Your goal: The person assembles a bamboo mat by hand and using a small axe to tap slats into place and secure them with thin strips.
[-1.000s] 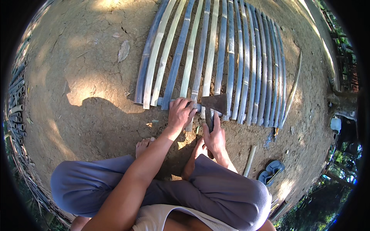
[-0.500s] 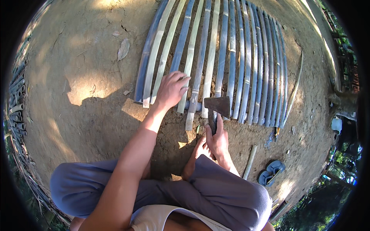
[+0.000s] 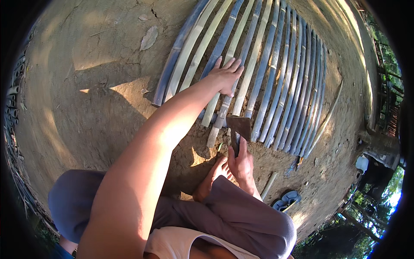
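Note:
A row of split bamboo slats (image 3: 177, 54), some grey-blue and some pale, lies on the ground in front of me. My left hand (image 3: 226, 79) rests on the slats left of the middle, with its fingers spread and nothing gripped. Beneath that hand, one slat (image 3: 214, 134) sticks out nearer to me than its neighbours. My right hand (image 3: 242, 167) is wrapped round the handle of a hatchet (image 3: 240, 126). Its dark, wedge-shaped head is just over the near ends of the middle slats; whether it touches them I cannot tell. A crosspiece (image 3: 201, 115) shows under the slats.
My bare foot (image 3: 217, 172) is close to the right hand. A short stick (image 3: 269, 184) and a pair of dark sandals (image 3: 288, 200) lie to the right. Beyond the slats' right side is a thin strip (image 3: 330, 113). Bamboo poles (image 3: 13, 90) are piled at the far left.
My left hand has reached farther forward and right, settling spread on the slats. The right hand still grips the hatchet near the slat ends. The view has shifted and tilted a little.

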{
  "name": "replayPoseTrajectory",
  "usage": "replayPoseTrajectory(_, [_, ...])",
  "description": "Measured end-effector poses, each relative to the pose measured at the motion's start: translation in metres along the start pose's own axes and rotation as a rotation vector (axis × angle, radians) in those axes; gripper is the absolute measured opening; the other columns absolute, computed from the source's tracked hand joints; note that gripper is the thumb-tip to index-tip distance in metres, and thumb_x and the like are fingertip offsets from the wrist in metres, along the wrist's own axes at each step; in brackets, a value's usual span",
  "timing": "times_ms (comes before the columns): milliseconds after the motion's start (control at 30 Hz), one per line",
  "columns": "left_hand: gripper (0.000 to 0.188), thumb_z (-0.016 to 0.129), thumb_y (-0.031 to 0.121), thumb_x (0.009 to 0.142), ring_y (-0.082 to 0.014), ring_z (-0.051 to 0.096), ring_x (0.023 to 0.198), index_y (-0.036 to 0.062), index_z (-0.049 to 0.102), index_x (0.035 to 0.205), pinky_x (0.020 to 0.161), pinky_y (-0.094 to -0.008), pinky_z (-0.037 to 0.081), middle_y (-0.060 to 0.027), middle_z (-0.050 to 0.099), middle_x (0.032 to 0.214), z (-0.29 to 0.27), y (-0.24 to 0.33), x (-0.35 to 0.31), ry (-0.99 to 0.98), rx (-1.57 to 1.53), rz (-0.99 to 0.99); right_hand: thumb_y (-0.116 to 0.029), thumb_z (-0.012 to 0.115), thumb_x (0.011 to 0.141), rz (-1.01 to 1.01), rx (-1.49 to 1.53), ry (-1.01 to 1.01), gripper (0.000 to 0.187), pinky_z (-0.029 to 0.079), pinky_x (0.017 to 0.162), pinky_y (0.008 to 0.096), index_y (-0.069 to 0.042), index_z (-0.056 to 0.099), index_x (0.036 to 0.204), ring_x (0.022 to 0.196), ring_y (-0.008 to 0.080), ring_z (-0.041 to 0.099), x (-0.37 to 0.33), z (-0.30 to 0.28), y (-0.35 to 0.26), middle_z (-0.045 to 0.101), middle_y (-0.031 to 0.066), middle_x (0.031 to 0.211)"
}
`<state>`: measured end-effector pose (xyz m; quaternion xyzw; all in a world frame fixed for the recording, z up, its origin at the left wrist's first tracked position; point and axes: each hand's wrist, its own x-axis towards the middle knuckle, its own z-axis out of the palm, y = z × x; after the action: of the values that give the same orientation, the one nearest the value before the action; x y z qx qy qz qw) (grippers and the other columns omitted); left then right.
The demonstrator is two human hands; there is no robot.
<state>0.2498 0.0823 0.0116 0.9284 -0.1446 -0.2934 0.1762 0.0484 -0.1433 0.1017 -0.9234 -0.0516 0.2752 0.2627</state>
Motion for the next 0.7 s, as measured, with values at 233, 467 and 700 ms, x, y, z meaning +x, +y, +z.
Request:
replayPoseTrajectory(233, [0.122, 0.086, 0.045, 0.079, -0.0284, -0.003, 0.161, 0.0126, 0.008, 0.167, 0.127, -0.0643, 0.003, -0.0105, -0.001, 0.175, -0.002, 0.003, -0.002, 0.025, -0.002, -0.021, -0.022, 0.065, 0.098, -0.226, -0.049, 0.122, 0.057, 0.058, 0.066, 0.0554, -0.005, 0.043, 0.147, 0.080, 0.0500, 0.070, 0.003, -0.007, -0.006, 0.071, 0.0268, 0.098])
replayPoseTrajectory(467, [0.122, 0.086, 0.045, 0.079, -0.0282, -0.003, 0.161, 0.0132, 0.008, 0.167, 0.126, -0.0664, 0.002, -0.0099, -0.002, 0.175, -0.005, 0.011, -0.002, -0.001, 0.000, -0.031, -0.016, 0.064, 0.098, -0.145, -0.159, 0.041, 0.056, 0.058, 0.065, 0.0557, -0.004, 0.042, 0.149, 0.080, 0.0496, 0.070, 0.016, -0.004, 0.002, 0.069, 0.0297, 0.107])
replayPoseTrajectory(700, [0.120, 0.085, 0.045, 0.081, -0.0276, -0.003, 0.161, 0.0146, 0.006, 0.167, 0.125, -0.0682, 0.002, -0.0082, -0.003, 0.175, -0.007, 0.008, -0.001, 0.000, 0.026, -0.054, -0.008, 0.071, 0.092, -0.569, -0.066, 0.365, 0.049, 0.051, 0.092, 0.0497, 0.009, 0.054, 0.134, 0.106, 0.0469, 0.063, 0.010, -0.019, -0.005, 0.064, 0.0281, 0.118])
